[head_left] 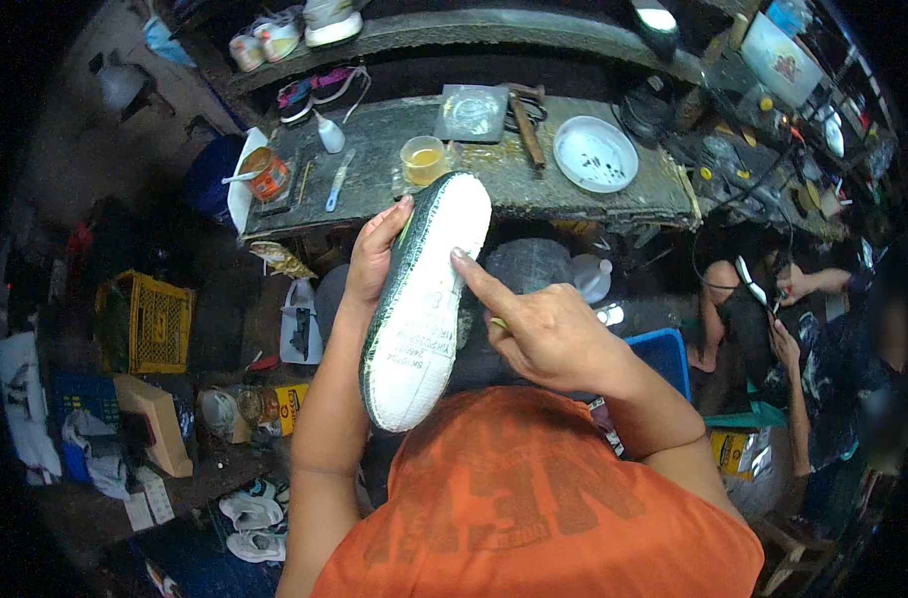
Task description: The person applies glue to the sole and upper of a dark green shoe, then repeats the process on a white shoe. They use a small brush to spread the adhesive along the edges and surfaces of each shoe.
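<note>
A dark shoe upper with a white underside (419,309) is held up in front of my chest, its bottom facing me. Handwritten marks and stitching around the edge show on that white surface. My left hand (372,254) grips the shoe along its left side near the upper end; most of the fingers are hidden behind it. My right hand (543,324) has its index finger stretched out, the tip on the white underside. Its other fingers are curled, and a small yellow-green thing (500,322) peeks out by the thumb, too little visible to name.
Ahead, a worn bench (384,184) carries a cup of amber liquid (424,159), a brush (340,181), a white squeeze bottle (329,134), a hammer (526,132) and a white bowl (595,154). A yellow crate (147,324) stands left. At right are a blue bin (661,361) and another person (822,369).
</note>
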Demonstrator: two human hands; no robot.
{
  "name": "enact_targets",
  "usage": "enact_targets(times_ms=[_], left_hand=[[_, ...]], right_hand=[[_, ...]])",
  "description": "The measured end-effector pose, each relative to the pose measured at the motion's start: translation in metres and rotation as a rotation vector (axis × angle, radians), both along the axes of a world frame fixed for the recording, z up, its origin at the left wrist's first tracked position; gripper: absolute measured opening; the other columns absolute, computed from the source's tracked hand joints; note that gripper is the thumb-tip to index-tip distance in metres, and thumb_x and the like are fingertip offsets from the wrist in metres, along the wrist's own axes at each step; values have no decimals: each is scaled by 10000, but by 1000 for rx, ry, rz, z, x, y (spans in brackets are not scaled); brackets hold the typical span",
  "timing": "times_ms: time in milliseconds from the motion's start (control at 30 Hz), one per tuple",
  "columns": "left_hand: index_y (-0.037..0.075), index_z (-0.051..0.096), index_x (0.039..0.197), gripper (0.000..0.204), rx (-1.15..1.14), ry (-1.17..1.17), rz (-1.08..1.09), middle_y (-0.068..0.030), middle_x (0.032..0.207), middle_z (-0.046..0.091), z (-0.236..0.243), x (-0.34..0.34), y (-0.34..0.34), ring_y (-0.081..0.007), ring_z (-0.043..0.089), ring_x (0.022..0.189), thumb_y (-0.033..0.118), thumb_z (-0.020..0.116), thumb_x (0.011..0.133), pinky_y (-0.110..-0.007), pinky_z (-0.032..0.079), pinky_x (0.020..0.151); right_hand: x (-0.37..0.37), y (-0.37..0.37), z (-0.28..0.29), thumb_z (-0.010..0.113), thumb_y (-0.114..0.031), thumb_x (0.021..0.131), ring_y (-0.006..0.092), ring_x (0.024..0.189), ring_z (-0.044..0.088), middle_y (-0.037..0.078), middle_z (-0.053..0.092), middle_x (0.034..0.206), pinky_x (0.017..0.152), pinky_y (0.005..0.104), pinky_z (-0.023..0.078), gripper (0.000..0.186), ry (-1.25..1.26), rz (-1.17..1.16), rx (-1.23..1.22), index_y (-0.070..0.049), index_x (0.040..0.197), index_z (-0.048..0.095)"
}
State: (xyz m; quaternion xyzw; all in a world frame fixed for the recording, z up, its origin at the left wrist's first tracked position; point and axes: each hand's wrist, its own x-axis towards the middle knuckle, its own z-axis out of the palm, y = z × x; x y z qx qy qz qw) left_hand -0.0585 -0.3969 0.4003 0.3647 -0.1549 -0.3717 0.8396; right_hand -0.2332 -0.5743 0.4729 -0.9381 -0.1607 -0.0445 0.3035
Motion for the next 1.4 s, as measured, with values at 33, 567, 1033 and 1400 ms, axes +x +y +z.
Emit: enact_targets(times_ms=[33,567,1033,1400], left_hand=[[-62,574,1262,372,25,10,6,-171,1070,727,-2,-1,-4,-221,751,876,240,484,1063,-330,631,782],[-5,647,1215,412,126,267,-96,-117,934,740,-9,-14,-20,-201,735,742,349,506,1057,-324,621,625],[-15,675,1132,467,240,273,78,-127,851,727,5,-33,-18,-233,715,650,420,543,1024,-360,602,563],[-15,659,1172,454,153,433,-41,-133,882,734,-4,-37,-25,-223,736,696,402,548,1030,-348,625,596]], right_hand=[[-1,2,0,635,-8,778,360,634,677,170,678,761,570,446,530,860,-16,-17,-15,-99,1573,323],[-7,6,6,655,-33,741,316,608,671,103,679,733,558,416,539,891,46,15,-132,-230,1566,380],[-9,4,6,621,39,690,290,598,643,82,624,685,562,412,518,889,-20,40,-70,-298,1502,493],[-6,-13,-7,597,-24,802,346,642,672,133,690,758,571,455,533,786,-46,-90,-86,-304,1521,452]])
